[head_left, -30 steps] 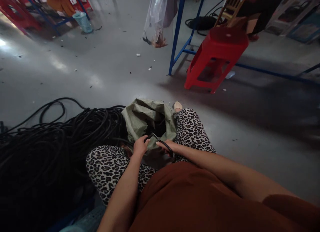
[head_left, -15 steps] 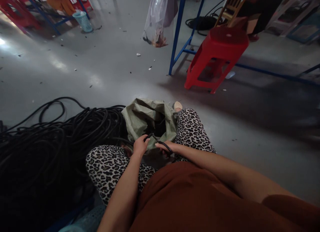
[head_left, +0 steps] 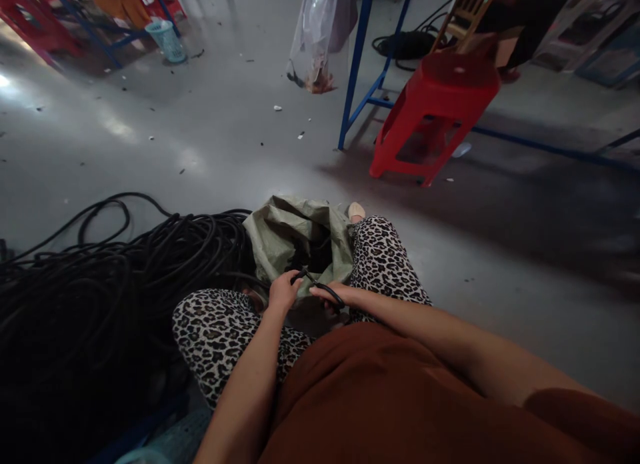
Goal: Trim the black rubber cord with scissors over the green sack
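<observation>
Both hands gripped short black cable (head_left: 320,285): left hand (head_left: 283,292) & right hand (head_left: 336,295), over open green sack (head_left: 285,234) btwn knees, handy for drop-in.

both bare forearms reach forward from the lower part of the frame and meet just below its centre. the left hand (head_left: 283,292) comes up from the bottom middle, wrist straight, fingers curled shut with the knuckles facing up. the right hand (head_left: 334,293) enters from the lower right along a long slanting forearm, fingers bent inward and closed, thumb side towards the left hand. the two hands sit close together, nearly touching.
</observation>
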`<move>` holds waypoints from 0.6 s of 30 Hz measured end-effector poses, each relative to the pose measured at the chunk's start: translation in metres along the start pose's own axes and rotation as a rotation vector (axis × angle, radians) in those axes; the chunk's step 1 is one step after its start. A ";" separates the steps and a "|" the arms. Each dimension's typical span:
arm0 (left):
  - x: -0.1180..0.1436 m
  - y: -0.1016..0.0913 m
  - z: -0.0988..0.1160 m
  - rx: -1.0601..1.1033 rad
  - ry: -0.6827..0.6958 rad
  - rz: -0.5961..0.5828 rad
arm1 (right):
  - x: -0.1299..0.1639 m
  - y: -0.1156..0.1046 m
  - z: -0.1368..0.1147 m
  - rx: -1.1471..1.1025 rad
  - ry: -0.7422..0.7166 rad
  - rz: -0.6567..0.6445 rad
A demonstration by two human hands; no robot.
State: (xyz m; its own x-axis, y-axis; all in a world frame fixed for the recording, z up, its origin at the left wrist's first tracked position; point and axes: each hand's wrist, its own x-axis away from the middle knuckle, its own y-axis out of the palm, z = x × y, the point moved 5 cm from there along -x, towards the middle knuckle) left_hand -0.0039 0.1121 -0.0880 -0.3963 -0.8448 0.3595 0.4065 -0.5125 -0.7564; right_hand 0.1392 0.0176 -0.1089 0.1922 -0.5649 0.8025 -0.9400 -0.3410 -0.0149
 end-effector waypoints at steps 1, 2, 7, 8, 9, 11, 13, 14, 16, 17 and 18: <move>0.001 0.000 0.001 0.001 0.003 -0.004 | 0.000 0.000 0.000 0.001 -0.003 -0.001; 0.001 0.000 0.002 0.001 0.006 -0.008 | 0.001 0.000 -0.001 0.006 -0.002 0.001; 0.004 0.000 0.005 -0.003 0.019 -0.020 | 0.003 0.001 -0.003 0.017 0.025 0.009; 0.005 0.000 0.006 -0.001 0.024 -0.022 | 0.003 0.001 -0.003 0.020 0.022 0.010; 0.005 0.000 0.007 0.000 0.027 -0.025 | 0.004 0.000 -0.004 0.024 0.018 0.009; 0.006 -0.001 0.008 0.003 0.023 -0.029 | 0.004 0.000 -0.004 0.030 0.011 0.011; 0.006 -0.001 0.009 0.005 0.018 -0.033 | 0.005 -0.001 -0.005 0.040 0.009 0.017; 0.006 -0.001 0.009 0.007 0.019 -0.034 | 0.006 -0.002 -0.005 0.046 0.009 0.023; 0.006 -0.001 0.010 0.009 0.021 -0.033 | 0.009 -0.003 -0.008 0.067 0.006 0.039; 0.006 -0.001 0.009 0.011 0.021 -0.032 | 0.011 -0.003 -0.010 0.080 0.003 0.046; 0.006 -0.001 0.009 0.014 0.022 -0.030 | 0.013 -0.004 -0.012 0.090 -0.001 0.052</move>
State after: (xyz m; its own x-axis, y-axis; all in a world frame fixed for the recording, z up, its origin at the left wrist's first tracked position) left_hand 0.0010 0.1064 -0.0805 -0.4264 -0.8257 0.3692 0.4055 -0.5394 -0.7379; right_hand 0.1419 0.0205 -0.0911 0.1439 -0.5844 0.7986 -0.9194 -0.3774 -0.1105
